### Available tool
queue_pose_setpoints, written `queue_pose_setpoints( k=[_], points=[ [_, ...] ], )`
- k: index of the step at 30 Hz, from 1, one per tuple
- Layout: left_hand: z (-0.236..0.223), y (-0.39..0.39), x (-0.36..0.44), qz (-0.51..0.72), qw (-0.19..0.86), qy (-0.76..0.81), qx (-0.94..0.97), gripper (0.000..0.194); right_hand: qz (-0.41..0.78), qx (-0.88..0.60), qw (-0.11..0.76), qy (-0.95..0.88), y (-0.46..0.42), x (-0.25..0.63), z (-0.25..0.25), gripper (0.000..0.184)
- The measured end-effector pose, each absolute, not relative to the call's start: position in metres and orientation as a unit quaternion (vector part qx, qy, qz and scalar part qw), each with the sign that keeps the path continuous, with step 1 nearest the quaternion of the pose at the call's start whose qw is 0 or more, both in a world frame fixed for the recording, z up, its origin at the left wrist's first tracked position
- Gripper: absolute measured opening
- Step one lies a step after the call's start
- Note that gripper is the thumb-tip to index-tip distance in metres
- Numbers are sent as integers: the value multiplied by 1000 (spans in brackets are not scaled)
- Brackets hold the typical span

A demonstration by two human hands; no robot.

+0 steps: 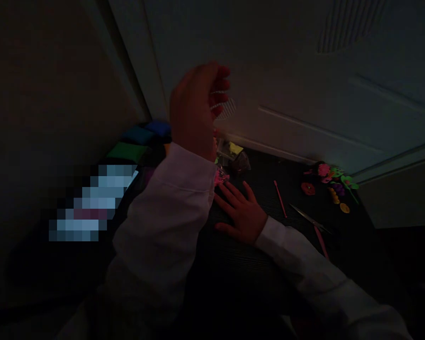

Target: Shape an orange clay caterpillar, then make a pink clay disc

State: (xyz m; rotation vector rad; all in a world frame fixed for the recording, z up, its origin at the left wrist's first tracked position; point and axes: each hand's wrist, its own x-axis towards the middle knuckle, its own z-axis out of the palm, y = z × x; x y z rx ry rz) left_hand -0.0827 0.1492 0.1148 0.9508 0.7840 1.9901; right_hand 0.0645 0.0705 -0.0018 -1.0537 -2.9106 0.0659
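My left hand [194, 108] is raised above the dark tabletop, its fingers loosely curled to the right with gaps between them. Nothing shows in it, though the palm side is partly hidden. Lower down, my right hand [242, 212] lies flat on the table with its fingers spread. A small pink piece [220, 176] sits just past its fingertips, beside clear plastic bags [239, 163] and a yellow piece [235, 148]. Right of this hand are a thin pink stick tool [280, 198] and scissors [310, 217]. The picture is very dark.
Coloured packets, green [128, 151] and blue [158, 128], line the left rear. A lit, blurred screen [95, 203] lies at left. Several bright flower-like pieces [324, 172] gather at the right rear. Behind the table stands a pale panelled surface [269, 71]. A pink-handled tool [321, 241] lies near the scissors.
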Motion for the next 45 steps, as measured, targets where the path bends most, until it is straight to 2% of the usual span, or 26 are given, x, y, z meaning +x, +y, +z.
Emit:
queue_pose_setpoints(
  k=[10,13,16,19,24,26,37,41,43,45],
  points=[
    [116,147,-79,771,394,319,385,18,69,-358,49,-930,71,67,1,71],
    [116,147,-82,775,391,317,383,17,136,-372,87,-914,75,75,9,66],
    [115,148,-84,775,394,312,384,17,223,-388,166,-879,85,87,17,58],
    [115,148,-84,775,394,310,385,16,251,-397,210,-858,91,96,22,53],
    [115,147,-83,779,395,296,386,17,125,-343,54,-929,73,86,16,60],
    [115,147,-83,781,388,295,390,18,87,-321,21,-943,65,79,9,64],
    [113,148,-82,777,399,292,389,16,84,-314,5,-946,64,75,-2,68],
    [112,148,-83,778,398,284,394,15,131,-320,40,-937,65,79,2,70],
    [112,148,-84,780,395,281,397,15,182,-329,101,-921,67,85,4,67],
    [112,149,-84,780,391,279,401,16,236,-365,196,-879,70,92,3,58]
  ],
)
